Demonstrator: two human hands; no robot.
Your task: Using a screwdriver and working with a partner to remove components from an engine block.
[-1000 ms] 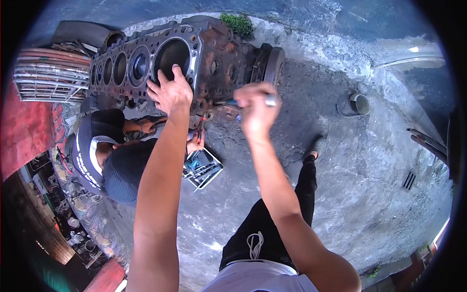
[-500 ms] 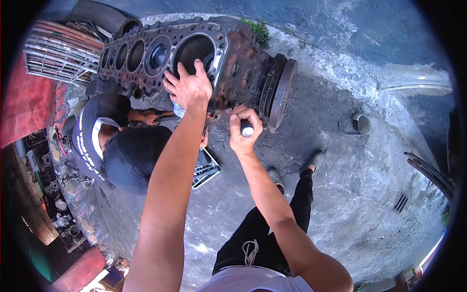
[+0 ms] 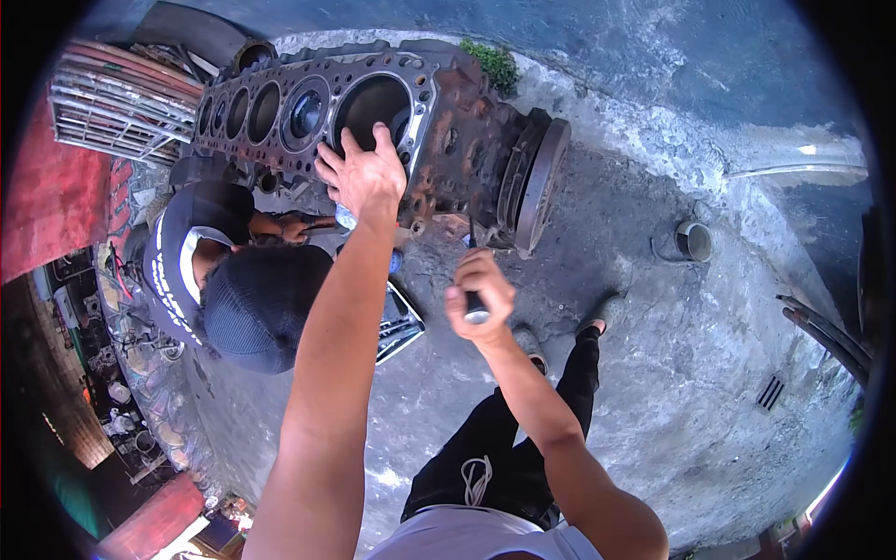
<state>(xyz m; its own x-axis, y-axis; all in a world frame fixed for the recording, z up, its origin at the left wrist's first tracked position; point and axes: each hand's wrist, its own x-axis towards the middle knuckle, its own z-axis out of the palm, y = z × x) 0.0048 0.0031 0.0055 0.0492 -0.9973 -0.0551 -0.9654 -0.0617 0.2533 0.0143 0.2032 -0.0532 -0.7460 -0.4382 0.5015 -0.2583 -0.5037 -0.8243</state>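
Observation:
A large rusty engine block [image 3: 457, 140] with a row of round cylinder bores lies at the upper middle. My left hand [image 3: 366, 182] rests on its top face, fingers spread over the rim of the nearest bore. Below the block's near end, my right hand [image 3: 485, 289] is closed around a dark-handled tool [image 3: 477, 308] with a pale round butt facing me. A thin dark shaft points from that fist toward the block's lower edge; whether its tip touches is unclear. A thick round pulley [image 3: 544, 187] sits on the block's right end.
A co-worker in a dark cap [image 3: 266, 308] crouches close to my left forearm, hands by the block's side. An open tool case [image 3: 401, 322] lies on the concrete between us. A metal can [image 3: 693, 241] stands at right; metal grilles [image 3: 121, 107] lean at far left.
My right hand has drawn back toward me and away from the block with the tool, and the tool's shaft now shows. My left hand stays nearly in place on the block.

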